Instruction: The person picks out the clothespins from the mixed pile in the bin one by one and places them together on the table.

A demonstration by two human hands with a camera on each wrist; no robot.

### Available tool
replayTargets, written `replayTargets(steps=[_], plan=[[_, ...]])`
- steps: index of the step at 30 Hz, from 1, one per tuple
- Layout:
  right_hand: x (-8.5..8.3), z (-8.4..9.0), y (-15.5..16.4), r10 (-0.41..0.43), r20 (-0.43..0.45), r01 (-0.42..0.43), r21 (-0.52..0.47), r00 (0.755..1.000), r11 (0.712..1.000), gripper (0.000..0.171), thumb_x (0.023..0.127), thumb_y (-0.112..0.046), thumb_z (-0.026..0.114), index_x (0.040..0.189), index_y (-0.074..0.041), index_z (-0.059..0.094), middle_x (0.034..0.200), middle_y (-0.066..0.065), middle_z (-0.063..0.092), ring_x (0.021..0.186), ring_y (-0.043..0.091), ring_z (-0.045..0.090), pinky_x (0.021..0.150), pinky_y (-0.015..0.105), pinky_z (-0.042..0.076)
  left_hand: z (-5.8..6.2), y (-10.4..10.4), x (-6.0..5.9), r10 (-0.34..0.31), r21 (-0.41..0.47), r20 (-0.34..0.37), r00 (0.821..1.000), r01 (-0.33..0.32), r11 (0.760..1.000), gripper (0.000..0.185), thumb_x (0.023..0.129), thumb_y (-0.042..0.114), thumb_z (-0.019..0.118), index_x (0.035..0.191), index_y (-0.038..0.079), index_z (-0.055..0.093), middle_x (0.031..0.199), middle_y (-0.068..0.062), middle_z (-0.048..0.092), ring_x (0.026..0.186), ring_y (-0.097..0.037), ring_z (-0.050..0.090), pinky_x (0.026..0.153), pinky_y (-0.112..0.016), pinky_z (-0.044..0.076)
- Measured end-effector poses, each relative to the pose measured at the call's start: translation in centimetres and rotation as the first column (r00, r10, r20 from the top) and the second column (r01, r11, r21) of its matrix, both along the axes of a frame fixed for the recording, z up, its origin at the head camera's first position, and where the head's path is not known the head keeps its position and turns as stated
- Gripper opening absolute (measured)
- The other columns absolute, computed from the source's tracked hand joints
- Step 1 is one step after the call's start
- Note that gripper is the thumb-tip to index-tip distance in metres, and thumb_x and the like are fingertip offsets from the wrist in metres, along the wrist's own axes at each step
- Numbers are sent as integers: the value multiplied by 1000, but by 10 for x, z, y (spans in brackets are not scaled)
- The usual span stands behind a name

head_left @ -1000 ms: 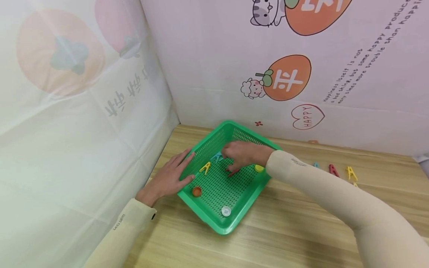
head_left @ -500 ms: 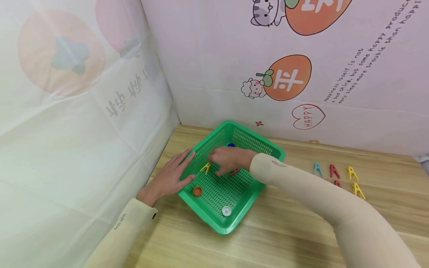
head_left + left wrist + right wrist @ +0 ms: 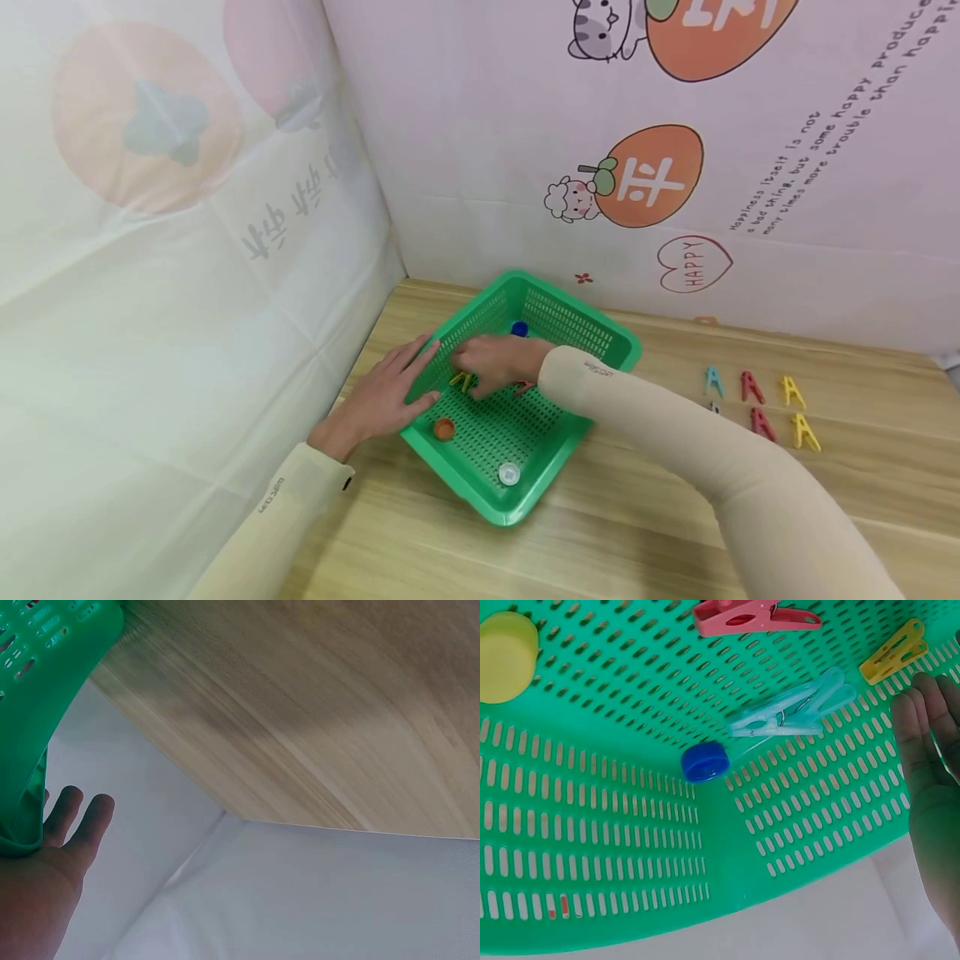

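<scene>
Yellow clothespin [image 3: 894, 652] lies in the green basket [image 3: 508, 515] near its slotted side wall, just beside the fingers of your right hand [image 3: 495, 360]. Your grip there looks loose, not closed on the clothespin; whether a fingertip touches it, you can't tell. Your left hand [image 3: 382, 392] holds nothing, its fingers straight at the basket's rim.

Judging by how things lie, you seem past halfway with the clothespins. Five lie plainly in rows on the desk [image 3: 600, 533], to your right, and a small tip shows beside your sleeve [image 3: 652, 408], probably a sixth. Besides the yellow one, the basket has a red clothespin [image 3: 754, 616] and a light blue clothespin [image 3: 791, 705] (perhaps two overlapping), along with a blue cap [image 3: 705, 762], yellow cap [image 3: 506, 656], orange cap [image 3: 444, 429] and whitish cap [image 3: 509, 474].

The backdrop [image 3: 480, 167] reads "HAPPY" inside a heart [image 3: 693, 265], and "Happiness itself is not a bad thing, but some happy produce..." Your sleeve lettering is too small to read surely.
</scene>
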State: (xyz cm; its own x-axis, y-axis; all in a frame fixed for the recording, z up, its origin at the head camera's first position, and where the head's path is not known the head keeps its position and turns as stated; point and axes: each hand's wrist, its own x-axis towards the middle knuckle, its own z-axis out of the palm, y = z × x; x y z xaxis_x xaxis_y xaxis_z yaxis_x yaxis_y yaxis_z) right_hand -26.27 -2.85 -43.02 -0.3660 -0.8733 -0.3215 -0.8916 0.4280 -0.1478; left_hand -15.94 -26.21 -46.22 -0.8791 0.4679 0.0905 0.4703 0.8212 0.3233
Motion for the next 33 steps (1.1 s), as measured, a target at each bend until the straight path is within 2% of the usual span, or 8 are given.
replayTargets(steps=[3, 9, 15, 22, 28, 33], plan=[[-1, -5, -3, 20, 3, -20, 7, 1000, 1000, 53, 101, -28, 79, 148, -9, 66, 154, 7, 64, 141, 24, 62, 119, 40, 52, 0, 1, 0, -3, 5, -3, 1000, 3, 1000, 80, 111, 43, 59, 175, 11, 24, 182, -14, 21, 163, -45, 32, 128, -65, 37], [-2, -12, -9, 43, 20, -43, 8, 999, 999, 51, 99, -27, 81, 145, -10, 67, 147, 4, 69, 136, 21, 65, 116, 37, 55, 0, 1, 0, -2, 7, 1, 1000, 2, 1000, 80, 111, 44, 59, 175, 11, 23, 183, -13, 21, 163, -44, 32, 128, -66, 37], [2, -13, -13, 40, 26, -41, 29, 999, 999, 52, 99, -24, 80, 147, -10, 67, 148, 5, 67, 131, 20, 66, 112, 37, 57, 0, 1, 0, 0, 1, -14, 1000, 0, 1000, 80, 111, 44, 58, 175, 12, 24, 181, -16, 24, 162, -44, 34, 126, -66, 39], [5, -9, -4, 85, 30, -87, 48, 996, 995, 41, 101, -24, 78, 139, -10, 72, 137, 3, 72, 121, 17, 70, 104, 33, 60, 0, 1, 0, -4, 2, -29, 1000, 4, 1000, 80, 110, 43, 60, 174, 10, 26, 181, -17, 26, 161, -44, 36, 126, -64, 39], [-1, 0, 9, 12, 66, -17, 74, 998, 997, 34, 101, -22, 76, 132, -10, 78, 129, 2, 77, 112, 15, 74, 94, 33, 63, 0, 0, -1, -7, 1, -31, 999, 7, 1000, 80, 110, 43, 60, 174, 9, 26, 181, -16, 26, 161, -44, 36, 128, -62, 38], [-8, 3, 13, -53, 6, 52, 98, 999, 994, 26, 100, -33, 81, 116, -12, 80, 116, 0, 78, 94, 11, 71, 82, 30, 61, -1, -1, -2, 1, 4, -25, 1000, -1, 1000, 80, 110, 43, 59, 174, 9, 27, 180, -17, 27, 161, -44, 36, 127, -63, 38]])
